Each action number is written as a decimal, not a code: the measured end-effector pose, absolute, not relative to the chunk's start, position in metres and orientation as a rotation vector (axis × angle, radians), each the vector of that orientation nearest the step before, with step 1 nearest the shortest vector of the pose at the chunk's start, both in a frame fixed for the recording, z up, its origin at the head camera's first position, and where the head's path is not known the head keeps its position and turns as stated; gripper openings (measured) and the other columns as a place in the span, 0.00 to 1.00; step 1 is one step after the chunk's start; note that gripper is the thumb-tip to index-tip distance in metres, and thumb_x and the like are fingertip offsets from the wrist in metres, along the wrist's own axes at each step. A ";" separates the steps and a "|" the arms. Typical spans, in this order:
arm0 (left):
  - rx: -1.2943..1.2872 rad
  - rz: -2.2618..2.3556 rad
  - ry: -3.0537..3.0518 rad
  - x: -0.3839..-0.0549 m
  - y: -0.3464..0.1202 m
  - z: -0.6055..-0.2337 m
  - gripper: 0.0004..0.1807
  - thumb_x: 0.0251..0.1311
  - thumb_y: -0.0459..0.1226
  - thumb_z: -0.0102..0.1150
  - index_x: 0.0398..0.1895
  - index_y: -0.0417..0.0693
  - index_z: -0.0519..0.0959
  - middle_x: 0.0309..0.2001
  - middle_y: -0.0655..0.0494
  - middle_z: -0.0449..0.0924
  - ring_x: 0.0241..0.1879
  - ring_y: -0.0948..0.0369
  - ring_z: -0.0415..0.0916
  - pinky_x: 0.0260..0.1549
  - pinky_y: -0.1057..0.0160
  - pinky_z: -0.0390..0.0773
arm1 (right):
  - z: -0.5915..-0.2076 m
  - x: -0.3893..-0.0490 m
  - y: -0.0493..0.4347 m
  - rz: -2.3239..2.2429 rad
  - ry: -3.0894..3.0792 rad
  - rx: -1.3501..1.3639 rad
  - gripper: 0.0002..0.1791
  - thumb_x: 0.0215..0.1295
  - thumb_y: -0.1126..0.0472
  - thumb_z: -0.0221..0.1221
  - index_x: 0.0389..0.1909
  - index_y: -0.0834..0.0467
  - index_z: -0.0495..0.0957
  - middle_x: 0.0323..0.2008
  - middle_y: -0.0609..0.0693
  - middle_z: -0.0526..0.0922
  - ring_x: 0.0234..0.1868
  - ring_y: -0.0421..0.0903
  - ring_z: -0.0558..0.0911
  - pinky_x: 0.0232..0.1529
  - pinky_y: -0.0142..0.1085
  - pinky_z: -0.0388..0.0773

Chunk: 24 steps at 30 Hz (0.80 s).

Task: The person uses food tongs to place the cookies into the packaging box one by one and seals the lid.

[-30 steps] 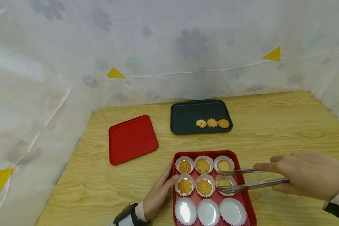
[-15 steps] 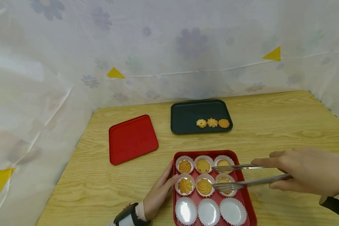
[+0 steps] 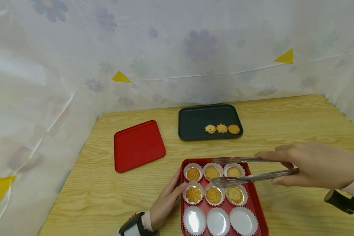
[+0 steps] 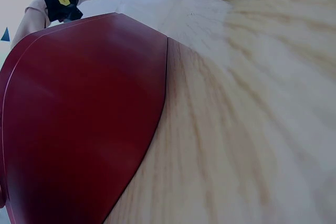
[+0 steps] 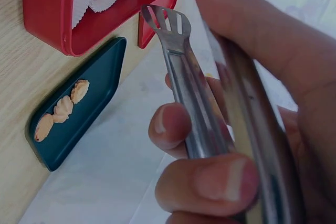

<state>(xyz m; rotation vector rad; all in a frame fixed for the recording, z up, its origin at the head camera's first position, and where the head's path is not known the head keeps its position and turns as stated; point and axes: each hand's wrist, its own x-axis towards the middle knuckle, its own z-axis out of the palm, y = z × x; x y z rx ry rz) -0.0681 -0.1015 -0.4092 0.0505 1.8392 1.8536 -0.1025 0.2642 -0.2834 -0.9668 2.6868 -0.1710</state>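
Note:
A deep red box (image 3: 247,160) holds fluted white paper cups in rows. Cookies (image 3: 213,195) sit in the back and middle rows; the front-row cups (image 3: 217,221) hold nothing. My left hand (image 3: 163,203) holds the box's left wall, thumb over the rim and fingers along the outside. My right hand (image 3: 312,165) grips metal tongs (image 3: 262,177), their arms spread over the back part of the box. Nothing is between the tong tips. In the right wrist view, the slotted tong head (image 5: 170,30) stands apart from the other arm, with fingers around the tongs.
A dark green tray (image 3: 194,121) at the back of the wooden table (image 3: 85,200) bears three cookies (image 3: 222,128) along its front right edge. To its left lies a flat red tray (image 3: 138,146) with nothing on it. A flowered white curtain (image 3: 177,49) hangs behind.
The right hand has moved the tongs away from the middle-row right cup, back and left over the box. That cup's cookie now shows fully. Left hand and box stay put.

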 end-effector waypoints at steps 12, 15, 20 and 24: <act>0.031 1.847 1.836 -0.068 -0.101 -0.409 0.37 0.72 0.51 0.45 0.78 0.54 0.44 0.78 0.46 0.41 0.75 0.46 0.40 0.69 0.41 0.51 | -0.278 -0.121 0.251 -0.251 2.900 -1.061 0.36 0.57 0.38 0.64 0.61 0.56 0.76 0.18 0.30 0.61 0.16 0.26 0.58 0.18 0.25 0.60; 0.042 1.861 1.826 -0.068 -0.101 -0.410 0.37 0.72 0.50 0.45 0.78 0.55 0.44 0.78 0.47 0.41 0.75 0.47 0.40 0.70 0.43 0.51 | -0.279 -0.127 0.248 -0.286 2.970 -1.110 0.33 0.54 0.41 0.67 0.57 0.56 0.78 0.17 0.29 0.61 0.17 0.25 0.59 0.19 0.25 0.60; 0.040 1.864 1.828 -0.067 -0.101 -0.409 0.37 0.72 0.50 0.45 0.78 0.55 0.45 0.78 0.47 0.42 0.75 0.47 0.41 0.70 0.43 0.52 | -0.281 -0.139 0.246 -0.286 3.000 -1.063 0.33 0.54 0.41 0.67 0.56 0.56 0.79 0.18 0.32 0.64 0.18 0.27 0.61 0.18 0.27 0.60; 0.025 1.856 1.833 -0.067 -0.101 -0.409 0.37 0.72 0.51 0.45 0.78 0.56 0.45 0.78 0.46 0.42 0.75 0.46 0.41 0.69 0.42 0.53 | -0.282 -0.147 0.242 -0.248 3.007 -0.968 0.34 0.55 0.39 0.66 0.57 0.56 0.79 0.16 0.34 0.66 0.17 0.29 0.63 0.17 0.28 0.60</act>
